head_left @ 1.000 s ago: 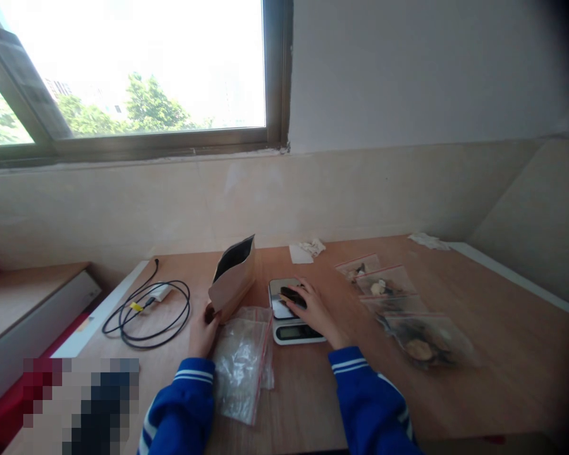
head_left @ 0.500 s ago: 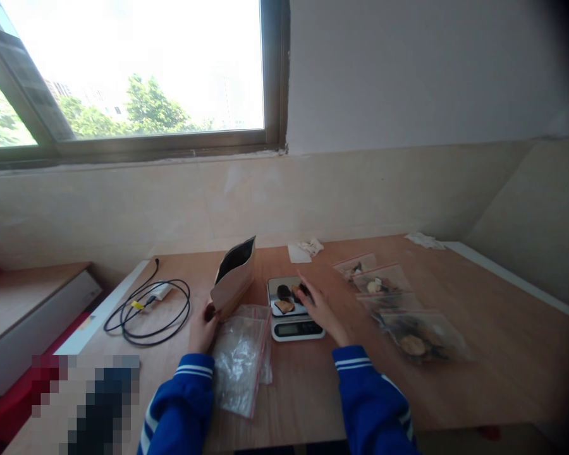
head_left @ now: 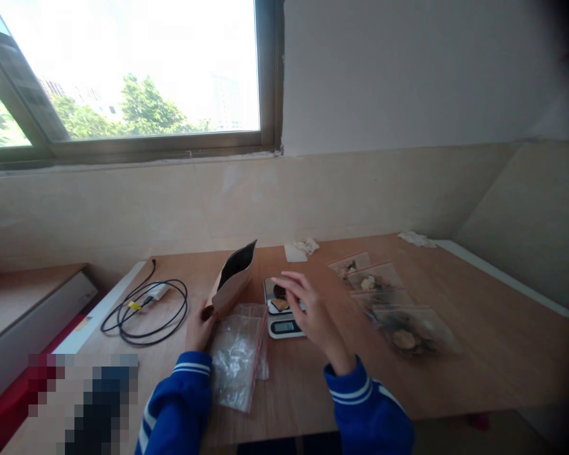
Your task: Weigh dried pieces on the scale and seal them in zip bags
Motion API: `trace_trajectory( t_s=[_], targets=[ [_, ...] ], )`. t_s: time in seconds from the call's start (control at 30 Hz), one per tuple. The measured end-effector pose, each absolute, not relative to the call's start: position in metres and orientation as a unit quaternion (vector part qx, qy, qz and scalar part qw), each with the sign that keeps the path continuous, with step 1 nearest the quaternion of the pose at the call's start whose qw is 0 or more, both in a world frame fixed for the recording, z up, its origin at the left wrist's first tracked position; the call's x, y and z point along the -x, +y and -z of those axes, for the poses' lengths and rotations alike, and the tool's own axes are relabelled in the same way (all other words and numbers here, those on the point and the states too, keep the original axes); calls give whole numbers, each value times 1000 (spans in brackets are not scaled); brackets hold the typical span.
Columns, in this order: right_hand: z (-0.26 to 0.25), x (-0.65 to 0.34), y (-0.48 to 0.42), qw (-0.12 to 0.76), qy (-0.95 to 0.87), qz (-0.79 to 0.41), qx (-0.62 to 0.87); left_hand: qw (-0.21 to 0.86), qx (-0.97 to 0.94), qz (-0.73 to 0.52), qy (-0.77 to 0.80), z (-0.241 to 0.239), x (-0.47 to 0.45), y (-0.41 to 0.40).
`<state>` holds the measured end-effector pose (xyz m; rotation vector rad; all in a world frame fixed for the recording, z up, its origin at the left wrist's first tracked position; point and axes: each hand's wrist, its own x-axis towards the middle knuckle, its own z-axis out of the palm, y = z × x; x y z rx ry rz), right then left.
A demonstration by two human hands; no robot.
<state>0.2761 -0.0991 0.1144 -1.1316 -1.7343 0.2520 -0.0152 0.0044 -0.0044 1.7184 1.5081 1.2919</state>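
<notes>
My left hand [head_left: 201,323] is closed on the lower left edge of a brown stand-up pouch [head_left: 231,292], whose dark mouth gapes open. My right hand [head_left: 306,306] reaches over a small digital scale [head_left: 271,330], its fingers stretched out and the thumb apart from them. Below those fingertips lie a dark dried piece [head_left: 279,292] and a tan dried slice [head_left: 279,305] on the weighing plate. The hand hides the plate's right side, and the display's digits are too small to read. Clear zip bags [head_left: 237,360] lie flat between my forearms.
Several zip bags of dried pieces [head_left: 405,338] lie to the right. A coiled black cable [head_left: 145,343] with a white adapter [head_left: 157,291] is at the left. Crumpled tissue [head_left: 307,246] and a white paper [head_left: 294,254] lie by the wall at the table's back edge.
My right hand has shifted left across the scale, and its fingers now reach over the dark piece. My left hand keeps its hold on the pouch. The view has moved slightly.
</notes>
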Motion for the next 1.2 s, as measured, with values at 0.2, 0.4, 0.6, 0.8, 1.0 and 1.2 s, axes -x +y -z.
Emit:
trace_trajectory(
  t_s=[0.2,0.4,0.6,0.8,1.0,1.2],
  targets=[
    [-137,-209,-93,411,-779,-69,469,276,-641,-482,529,15,20,9],
    [-129,-187,-80,288,-787,-55,543,267,-643,-488,527,12,18,7],
    [-153,-184,-90,338,-774,-61,532,258,-650,-468,541,8,17,6],
    [-148,-170,-96,426,-764,-11,484,227,-645,-468,560,-3,13,0],
    [-139,-173,-106,407,-747,-82,519,225,-653,-467,552,-14,7,-11],
    [-119,-188,-87,354,-720,-157,576,241,-646,-486,537,-1,12,-5]
  ],
)
